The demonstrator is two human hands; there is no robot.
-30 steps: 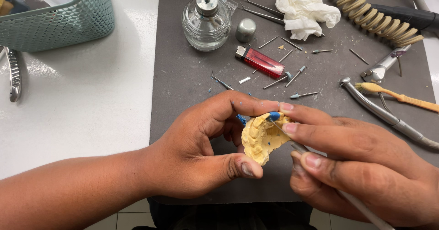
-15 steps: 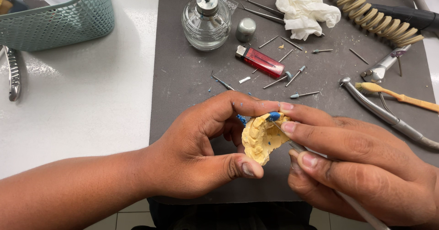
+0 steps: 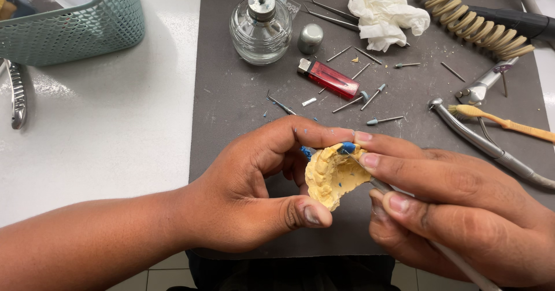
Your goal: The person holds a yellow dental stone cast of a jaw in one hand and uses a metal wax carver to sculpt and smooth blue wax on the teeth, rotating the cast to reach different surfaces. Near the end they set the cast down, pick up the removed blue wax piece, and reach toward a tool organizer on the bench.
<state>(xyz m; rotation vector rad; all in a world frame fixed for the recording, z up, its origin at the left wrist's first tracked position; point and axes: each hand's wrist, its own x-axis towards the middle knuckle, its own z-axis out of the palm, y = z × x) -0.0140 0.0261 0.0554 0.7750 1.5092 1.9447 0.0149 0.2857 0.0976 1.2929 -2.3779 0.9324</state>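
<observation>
Your left hand (image 3: pixel 254 198) grips a yellow dental cast (image 3: pixel 332 175) between thumb and forefinger: the thumb presses its lower edge and the forefinger arches over the top, so the cast sits upright in the pinch with its tooth row facing you. Your right hand (image 3: pixel 457 210) is closed around a slim carving instrument (image 3: pixel 439 250), held like a pen, its white handle running down and out past your palm. The instrument's tip meets a small blob of blue wax (image 3: pixel 347 147) at the top of the cast, right where your two forefingers nearly touch. Blue flecks dot the cast and your left forefinger.

Everything else lies beyond the grip, on the dark grey mat (image 3: pixel 231 106) under your hands. Straight ahead of your left forefinger lies a red lighter (image 3: pixel 328 78), and farther off a glass spirit lamp (image 3: pixel 261 28) with its metal cap (image 3: pixel 310 38) just beside it. Loose burs (image 3: pixel 370 97) are scattered between the lighter and your right hand. A crumpled white tissue (image 3: pixel 384 15) lies far ahead. Beyond your right knuckles rest a metal handpiece (image 3: pixel 480 143) and a small orange-handled brush (image 3: pixel 503 123); a coiled hose (image 3: pixel 468 22) lies farther off. Well to the left of your left wrist, off the mat, stands a teal basket (image 3: pixel 81 31).
</observation>
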